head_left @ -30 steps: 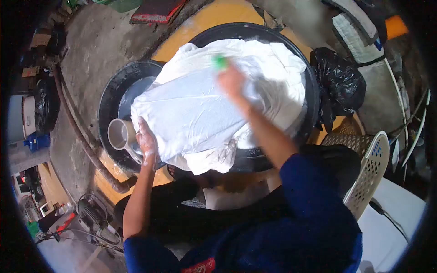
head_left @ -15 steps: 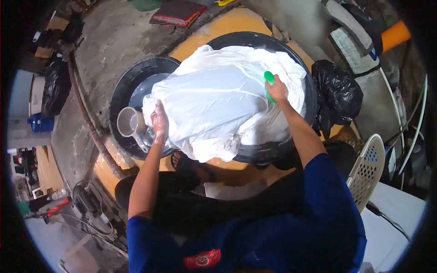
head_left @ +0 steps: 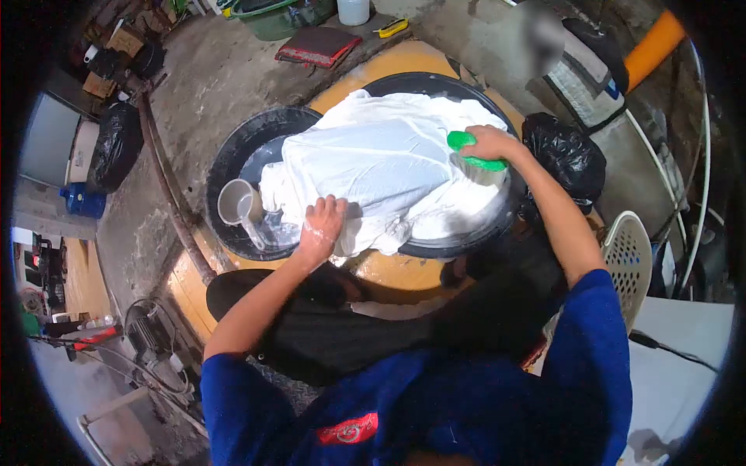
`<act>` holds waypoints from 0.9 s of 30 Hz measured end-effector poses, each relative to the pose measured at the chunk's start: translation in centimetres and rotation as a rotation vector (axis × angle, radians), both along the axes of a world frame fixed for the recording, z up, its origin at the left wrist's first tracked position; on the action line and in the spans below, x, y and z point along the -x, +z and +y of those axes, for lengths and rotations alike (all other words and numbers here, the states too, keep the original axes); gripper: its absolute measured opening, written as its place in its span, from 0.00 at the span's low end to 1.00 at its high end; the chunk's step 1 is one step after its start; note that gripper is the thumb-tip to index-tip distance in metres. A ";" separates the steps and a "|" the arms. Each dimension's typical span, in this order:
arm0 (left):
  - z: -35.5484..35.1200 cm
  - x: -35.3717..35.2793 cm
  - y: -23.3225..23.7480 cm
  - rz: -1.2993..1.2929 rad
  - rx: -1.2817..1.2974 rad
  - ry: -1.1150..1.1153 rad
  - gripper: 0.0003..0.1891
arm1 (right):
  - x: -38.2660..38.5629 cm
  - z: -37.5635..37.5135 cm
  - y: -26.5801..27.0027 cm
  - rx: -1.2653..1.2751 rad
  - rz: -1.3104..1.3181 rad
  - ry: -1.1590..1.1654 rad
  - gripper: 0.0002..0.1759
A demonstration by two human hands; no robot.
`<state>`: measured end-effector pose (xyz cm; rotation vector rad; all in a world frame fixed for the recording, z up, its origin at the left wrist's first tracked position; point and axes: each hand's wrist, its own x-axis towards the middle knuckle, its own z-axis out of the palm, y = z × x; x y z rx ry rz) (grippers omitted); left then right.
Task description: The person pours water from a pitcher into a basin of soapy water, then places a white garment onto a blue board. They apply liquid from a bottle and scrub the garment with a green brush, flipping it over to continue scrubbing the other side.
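A wet white cloth [head_left: 373, 167] is spread over a large black tub [head_left: 420, 80] and hangs partly into a smaller black basin [head_left: 225, 167] on the left. My right hand [head_left: 491, 144] is closed around a green brush [head_left: 482, 162] at the cloth's right part. At the cloth's lower left edge, my left hand [head_left: 322, 225] has its fingers curled on the fabric, with some suds on the skin. A beige dipper [head_left: 239, 203] with a handle rests in the smaller basin, left of my left hand.
A black plastic bag [head_left: 566, 159] lies right of the tub. A perforated beige chair back [head_left: 628, 256] stands at my right. A long pipe [head_left: 159, 171] runs along the left floor. Behind are a dark red mat [head_left: 317, 46] and a green basin [head_left: 272, 23].
My left hand has moved right and down along the cloth's edge, its fingers now curled. My right hand has lifted slightly and turned with the brush. The camera view has shifted.
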<state>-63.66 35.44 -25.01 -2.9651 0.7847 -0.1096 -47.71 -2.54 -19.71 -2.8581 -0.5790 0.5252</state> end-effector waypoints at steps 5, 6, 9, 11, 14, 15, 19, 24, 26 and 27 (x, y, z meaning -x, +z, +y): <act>1.2 -2.8 -1.1 -0.027 0.098 -0.276 0.16 | 4.0 -0.5 4.7 -0.107 -0.139 0.016 0.30; 1.2 -2.9 -0.9 -0.019 0.114 -0.303 0.15 | 4.2 -0.6 4.8 -0.105 -0.136 0.013 0.29; 1.3 -2.8 -0.6 0.047 0.078 -0.340 0.14 | 4.7 -0.3 5.8 -0.044 -0.114 0.008 0.28; 1.1 -2.7 -0.5 0.066 0.015 -0.334 0.15 | 4.9 -0.1 5.8 -0.032 -0.120 0.014 0.27; 1.2 -2.5 -0.9 0.056 0.019 -0.298 0.16 | 4.7 -0.1 5.4 -0.066 -0.137 0.043 0.25; 1.0 -2.3 -0.7 0.047 0.035 -0.285 0.17 | 4.8 0.0 5.7 -0.069 -0.120 0.056 0.25; 1.2 -1.5 0.7 0.120 0.037 -0.226 0.19 | 5.0 0.8 6.2 -0.054 -0.086 0.091 0.27; 0.9 0.3 1.8 0.130 -0.086 -0.318 0.17 | 4.8 1.3 6.0 -0.070 -0.066 0.131 0.28; 0.7 0.6 1.3 0.124 -0.102 -0.313 0.17 | 4.9 1.3 5.9 -0.066 -0.048 0.132 0.29; 0.7 0.7 0.9 0.121 -0.110 -0.311 0.16 | 4.9 1.3 5.9 -0.070 -0.040 0.134 0.30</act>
